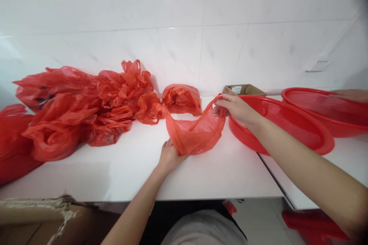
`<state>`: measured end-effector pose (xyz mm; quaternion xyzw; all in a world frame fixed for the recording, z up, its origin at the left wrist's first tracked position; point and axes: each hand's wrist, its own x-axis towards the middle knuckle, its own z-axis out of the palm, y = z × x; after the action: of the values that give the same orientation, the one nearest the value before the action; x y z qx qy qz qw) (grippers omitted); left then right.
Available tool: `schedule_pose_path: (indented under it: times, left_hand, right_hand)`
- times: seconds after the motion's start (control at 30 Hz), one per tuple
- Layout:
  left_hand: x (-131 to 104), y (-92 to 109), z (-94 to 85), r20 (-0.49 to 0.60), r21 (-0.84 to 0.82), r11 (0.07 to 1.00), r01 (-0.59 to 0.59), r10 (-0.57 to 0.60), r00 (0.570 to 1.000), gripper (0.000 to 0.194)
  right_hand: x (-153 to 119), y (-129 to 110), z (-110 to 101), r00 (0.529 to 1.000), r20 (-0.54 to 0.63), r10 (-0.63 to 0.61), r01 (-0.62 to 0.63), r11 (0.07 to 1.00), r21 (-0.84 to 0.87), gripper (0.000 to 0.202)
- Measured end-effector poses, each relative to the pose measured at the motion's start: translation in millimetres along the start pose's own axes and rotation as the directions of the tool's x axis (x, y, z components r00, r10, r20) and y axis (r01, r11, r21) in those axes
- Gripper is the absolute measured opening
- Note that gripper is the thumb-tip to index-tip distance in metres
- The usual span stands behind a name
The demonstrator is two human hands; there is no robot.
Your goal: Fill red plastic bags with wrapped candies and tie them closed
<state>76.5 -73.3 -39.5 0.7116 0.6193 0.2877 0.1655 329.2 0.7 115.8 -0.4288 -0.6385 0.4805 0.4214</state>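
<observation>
Over the white table (pixel 218 178), the left hand (pixel 170 157) is holding the bottom of one thin red plastic bag (pixel 197 136), the right hand (pixel 234 109) is pinching its edge; right of this bag, two red perforated plastic baskets (pixel 290 122) are standing.

Your one view comes from the camera on your head, facing forward and angled down across the white table (pixel 138 164) from close above its front edge. It takes in your forearms and your shirt (pixel 204 229) at the bottom and reaches up the tiled wall (pixel 181 53) behind. With a single camera, you have no second view sharing this scene.
</observation>
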Motion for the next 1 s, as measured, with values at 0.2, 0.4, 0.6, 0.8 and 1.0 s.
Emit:
schedule_pose_path:
  times: [0.2,0.4,0.6,0.8,1.0]
  left_hand:
    - [30,-3,-12.9,0.008,-0.039,0.991,0.129,-0.129,0.992,0.018]
    - [24,3,-56.0,0.308,-0.230,0.967,0.105,-0.030,0.951,0.035]
    - [36,51,-86.0,-0.003,-0.445,0.896,0.013,-0.015,1.000,0.064]
    - [56,75,-107.9,-0.514,-0.169,0.973,-0.158,0.050,0.856,0.024]
    - [65,73,-150.7,-0.089,-0.828,0.558,-0.051,-0.041,0.995,0.032]
  right_hand:
    - [-10,12,-22,0.997,-0.073,0.008,-0.010,1.000,-0.030,0.019]
    - [1,17,-34,0.990,-0.142,0.000,0.009,0.998,0.063,0.023]
    - [8,-6,-12,1.000,-0.014,-0.026,0.026,0.999,-0.039,0.018]
    - [-3,-49,-13,0.980,0.061,-0.188,0.197,0.962,-0.188,0.019]
    - [0,-62,-20,0.984,0.056,-0.170,0.178,0.902,-0.394,0.025]
